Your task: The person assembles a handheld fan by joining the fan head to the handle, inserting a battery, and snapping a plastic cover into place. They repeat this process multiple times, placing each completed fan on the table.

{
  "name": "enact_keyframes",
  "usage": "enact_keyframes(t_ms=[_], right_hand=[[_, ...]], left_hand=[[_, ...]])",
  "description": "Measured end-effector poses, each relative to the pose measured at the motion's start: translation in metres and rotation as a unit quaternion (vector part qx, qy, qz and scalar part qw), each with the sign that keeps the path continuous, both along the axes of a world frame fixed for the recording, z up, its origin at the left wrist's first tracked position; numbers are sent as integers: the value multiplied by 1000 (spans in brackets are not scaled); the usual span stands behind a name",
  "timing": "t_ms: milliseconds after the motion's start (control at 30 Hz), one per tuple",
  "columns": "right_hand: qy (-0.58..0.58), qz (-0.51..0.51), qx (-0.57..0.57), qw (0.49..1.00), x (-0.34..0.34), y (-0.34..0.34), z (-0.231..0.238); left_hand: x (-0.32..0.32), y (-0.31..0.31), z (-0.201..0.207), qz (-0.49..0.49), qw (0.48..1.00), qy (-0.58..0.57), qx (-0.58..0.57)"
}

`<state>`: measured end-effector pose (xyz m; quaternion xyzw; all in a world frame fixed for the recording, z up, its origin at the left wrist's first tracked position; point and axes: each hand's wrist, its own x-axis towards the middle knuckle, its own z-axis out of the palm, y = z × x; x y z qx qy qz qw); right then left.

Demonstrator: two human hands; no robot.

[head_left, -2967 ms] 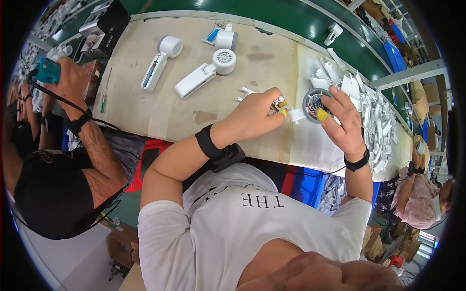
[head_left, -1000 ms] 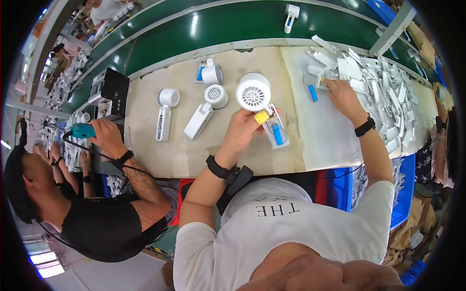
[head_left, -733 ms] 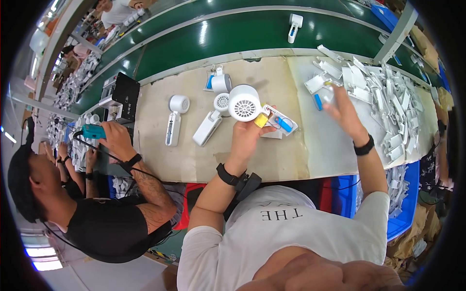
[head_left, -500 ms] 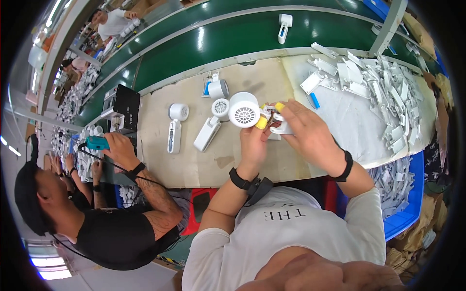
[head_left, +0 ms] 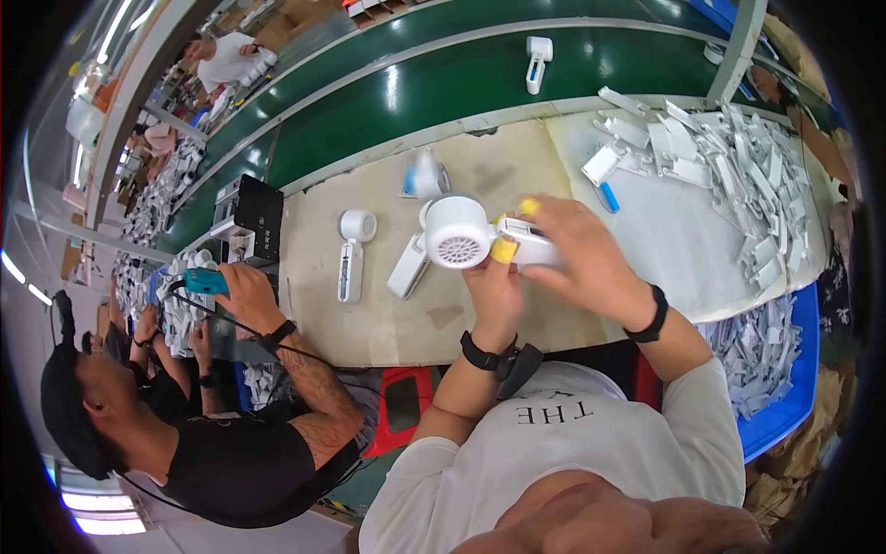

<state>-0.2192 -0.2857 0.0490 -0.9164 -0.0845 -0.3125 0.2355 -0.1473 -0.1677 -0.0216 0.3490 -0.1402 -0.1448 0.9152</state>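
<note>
- The left hand is clamping its fingers around the neck of a white handheld fan, which is hanging tilted over the bench.
- The right hand is curving its fingers about the fan's handle; I cannot tell how firmly they are closing.
- The bench's front edge is running below both hands; its back edge is bordering the green conveyor.
- Bare board is showing between the resting fans and the heap of white casings at right.
- Dark capital letters are crossing the wearer's white shirt; pale marks, too small to read, are showing on one black box.
- Three fans are lying on the bench, one fan on the conveyor.
- One blue cylinder is lying beside the heap.
</note>
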Motion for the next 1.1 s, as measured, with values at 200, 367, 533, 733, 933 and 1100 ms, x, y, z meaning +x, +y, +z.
enact_keyframes(t_ms=[200,367,533,733,933,1100], right_hand=[[216,46,468,856,-19,-7,-20],[168,42,338,925,-17,-1,5],[59,81,119,988,-8,-5,-4],[283,108,194,933,24,-1,-38],[159,-29,97,982,115,-89,-37],[135,-180,91,970,215,-173,-66]], left_hand=[[4,10,21,-59,997,-20,-40],[4,14,36,-78,992,35,-88],[9,22,47,-95,990,-50,-94],[55,56,30,-27,906,-275,321],[115,127,22,187,564,-327,735],[136,147,-6,176,485,-261,816]])
